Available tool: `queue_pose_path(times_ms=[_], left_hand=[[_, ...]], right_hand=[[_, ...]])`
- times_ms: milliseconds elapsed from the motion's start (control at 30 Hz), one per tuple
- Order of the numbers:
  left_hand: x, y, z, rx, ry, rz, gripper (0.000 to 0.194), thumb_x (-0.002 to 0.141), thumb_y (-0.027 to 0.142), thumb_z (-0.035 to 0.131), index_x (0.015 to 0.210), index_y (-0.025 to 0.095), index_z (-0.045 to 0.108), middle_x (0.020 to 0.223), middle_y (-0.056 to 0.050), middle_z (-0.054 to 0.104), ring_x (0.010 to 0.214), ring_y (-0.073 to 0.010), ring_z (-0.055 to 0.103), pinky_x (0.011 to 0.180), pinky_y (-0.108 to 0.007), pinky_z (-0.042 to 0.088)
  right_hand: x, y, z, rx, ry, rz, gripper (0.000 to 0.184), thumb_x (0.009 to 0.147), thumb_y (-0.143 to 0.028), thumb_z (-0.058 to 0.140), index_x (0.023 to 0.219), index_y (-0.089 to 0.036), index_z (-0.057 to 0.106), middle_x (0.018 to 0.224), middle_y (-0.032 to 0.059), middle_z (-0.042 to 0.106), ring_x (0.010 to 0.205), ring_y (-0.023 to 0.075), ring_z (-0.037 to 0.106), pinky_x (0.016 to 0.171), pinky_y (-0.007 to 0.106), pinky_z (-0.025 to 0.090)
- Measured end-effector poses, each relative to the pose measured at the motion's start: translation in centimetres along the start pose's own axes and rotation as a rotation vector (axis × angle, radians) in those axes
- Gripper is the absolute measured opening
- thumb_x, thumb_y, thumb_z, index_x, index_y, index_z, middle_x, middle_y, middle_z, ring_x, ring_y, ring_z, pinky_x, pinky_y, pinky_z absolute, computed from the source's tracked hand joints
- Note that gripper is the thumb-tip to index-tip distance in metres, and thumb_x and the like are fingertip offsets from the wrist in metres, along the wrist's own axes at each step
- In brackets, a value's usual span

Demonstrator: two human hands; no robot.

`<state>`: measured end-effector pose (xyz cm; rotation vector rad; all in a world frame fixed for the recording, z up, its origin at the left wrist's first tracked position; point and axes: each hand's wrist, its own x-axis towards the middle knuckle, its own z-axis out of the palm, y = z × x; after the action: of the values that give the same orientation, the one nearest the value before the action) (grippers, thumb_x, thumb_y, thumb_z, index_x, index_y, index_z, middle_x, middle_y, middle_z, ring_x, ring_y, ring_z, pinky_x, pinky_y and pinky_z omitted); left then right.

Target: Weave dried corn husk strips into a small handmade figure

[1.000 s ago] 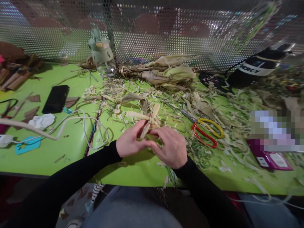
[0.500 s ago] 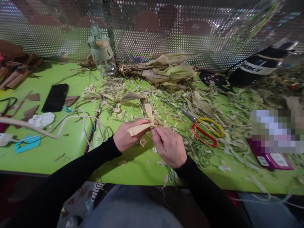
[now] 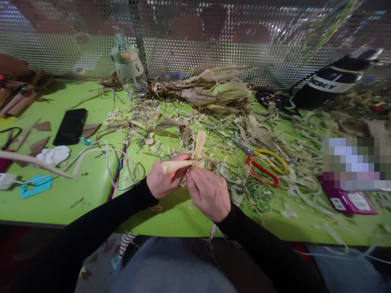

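Observation:
Between my hands is a small piece made of pale corn husk, with one strip standing up and another reaching left over my left hand. My left hand is closed on it from the left, thumb and fingers near its knotted middle. My right hand pinches at that same middle from the lower right; what its fingertips grip is partly hidden. Scissors with a red and a yellow handle lie open to the right, apart from my hands. Husk scraps lie scattered beyond my hands.
A bundle of dried husks lies at the back beside a water bottle. To the left are a phone, a white cable and a blue tag. A black bottle leans at right, above a purple packet.
My right hand has shifted slightly left and down. The husk piece has turned a little, so its upright strip now leans right instead of left.

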<state>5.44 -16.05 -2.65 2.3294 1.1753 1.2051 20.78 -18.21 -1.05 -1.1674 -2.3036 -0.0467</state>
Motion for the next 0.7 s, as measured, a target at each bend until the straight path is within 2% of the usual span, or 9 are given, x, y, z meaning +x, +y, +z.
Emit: queue_pose_path(times_ms=[133,233,300,367,433,500,567,700], left_hand=[[0.4,-0.2,0.0,-0.107,-0.047,-0.128,0.029,0.089,0.027,0.042,0.098,0.014,0.067,0.105,-0.009,0.07,0.087,-0.0159,0.068,0.081,-0.024,0.053],[1.1,-0.5,-0.3,-0.274,-0.126,-0.288,0.029,0.087,0.03,0.046,0.091,0.012,0.068,0.104,-0.011,0.07,0.089,-0.0187,0.067,0.085,-0.03,0.052],[1.6,-0.8,-0.8,-0.486,-0.233,-0.461,0.034,0.086,0.038,0.048,0.086,0.011,0.068,0.095,-0.012,0.071,0.083,-0.0189,0.067,0.081,-0.032,0.053],[2.0,-1.1,-1.1,-0.772,-0.322,-0.628,0.041,0.082,0.047,0.053,0.086,0.009,0.067,0.085,-0.013,0.072,0.077,-0.0189,0.068,0.075,-0.032,0.054],[2.2,-1.3,-1.3,-1.01,-0.333,-0.72,0.046,0.075,0.052,0.062,0.091,0.008,0.065,0.08,-0.012,0.072,0.074,-0.0189,0.068,0.073,-0.032,0.055],[2.3,-1.4,-1.2,-1.116,-0.286,-0.747,0.049,0.068,0.048,0.071,0.097,0.009,0.062,0.081,-0.01,0.072,0.073,-0.0178,0.068,0.074,-0.031,0.055],[2.3,-1.2,-1.1,-1.136,-0.261,-0.751,0.051,0.064,0.041,0.077,0.102,0.011,0.06,0.082,-0.008,0.071,0.072,-0.0159,0.068,0.074,-0.03,0.054],[2.2,-0.9,-0.9,-1.053,-0.25,-0.714,0.051,0.064,0.034,0.078,0.106,0.012,0.059,0.07,-0.001,0.066,0.063,-0.011,0.063,0.063,-0.023,0.053]], right_hand=[[0.1,0.0,0.6,-0.001,0.003,0.016,0.03,0.093,-0.02,0.039,0.064,-0.019,0.048,0.057,0.0006,0.051,0.055,0.0126,0.045,0.055,0.027,0.03],[0.3,0.7,0.4,0.052,-0.021,0.022,0.029,0.094,-0.022,0.039,0.067,-0.019,0.051,0.059,0.001,0.053,0.055,0.0124,0.046,0.054,0.027,0.03],[0.6,1.3,-0.2,0.126,0.03,0.038,0.029,0.095,-0.025,0.038,0.07,-0.019,0.052,0.062,0.0013,0.055,0.058,0.0128,0.047,0.056,0.026,0.033],[1.0,2.1,-0.9,0.157,0.138,0.088,0.026,0.095,-0.028,0.038,0.076,-0.019,0.053,0.072,0.0038,0.059,0.067,0.0152,0.051,0.063,0.028,0.038],[1.3,2.6,-1.3,0.164,0.164,0.145,0.02,0.093,-0.033,0.044,0.084,-0.018,0.054,0.083,0.0068,0.061,0.077,0.0183,0.054,0.068,0.031,0.041],[1.4,2.8,-1.2,0.22,0.072,0.174,0.018,0.091,-0.035,0.048,0.088,-0.018,0.054,0.083,0.0065,0.062,0.075,0.018,0.055,0.066,0.03,0.042],[1.2,2.7,-0.8,0.303,-0.031,0.187,0.016,0.092,-0.033,0.047,0.086,-0.018,0.053,0.074,0.0029,0.06,0.064,0.0145,0.054,0.058,0.026,0.04],[1.0,2.2,-0.4,0.316,-0.087,0.205,0.021,0.094,-0.028,0.04,0.076,-0.02,0.048,0.065,0.0002,0.056,0.054,0.0125,0.05,0.052,0.025,0.035]])
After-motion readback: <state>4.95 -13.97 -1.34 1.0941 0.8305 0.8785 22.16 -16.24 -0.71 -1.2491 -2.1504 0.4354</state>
